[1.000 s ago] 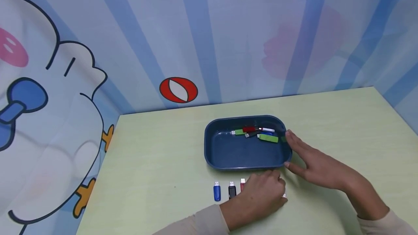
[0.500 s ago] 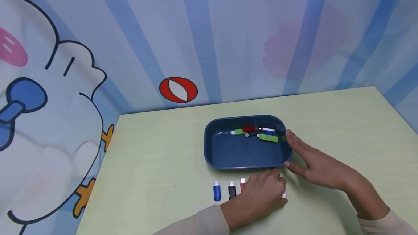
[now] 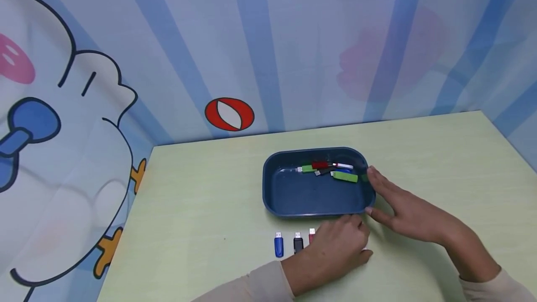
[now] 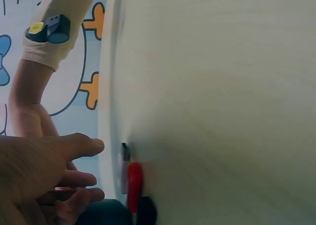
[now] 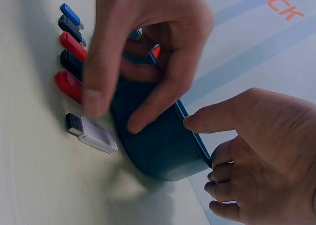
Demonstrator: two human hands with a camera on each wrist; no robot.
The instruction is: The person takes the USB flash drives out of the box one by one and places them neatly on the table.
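Note:
My left hand [image 3: 331, 250] hovers over the right end of a row of USB sticks in front of a dark blue tray [image 3: 298, 200]. In the right wrist view its thumb and fingers stand apart beside a white USB stick [image 5: 98, 136], which lies on the table. Along the row lie a blue USB stick [image 3: 278, 247], a black one and red ones; the left hand hides part of the row in the head view. My right hand [image 3: 413, 213] touches the tray's right end, its thumb on the rim, with the fingers extended.
Inside the tray, several more USB sticks lie in a loose heap, among them a green USB stick [image 3: 345, 177] and a dark red one [image 3: 320, 165]. The pale table [image 3: 189, 218] meets a printed blue backdrop [image 3: 302, 50] behind and on the left.
The left thumb has moved slightly right, away from the white USB stick, and the hand has shifted a little. My right hand and the tray have not moved.

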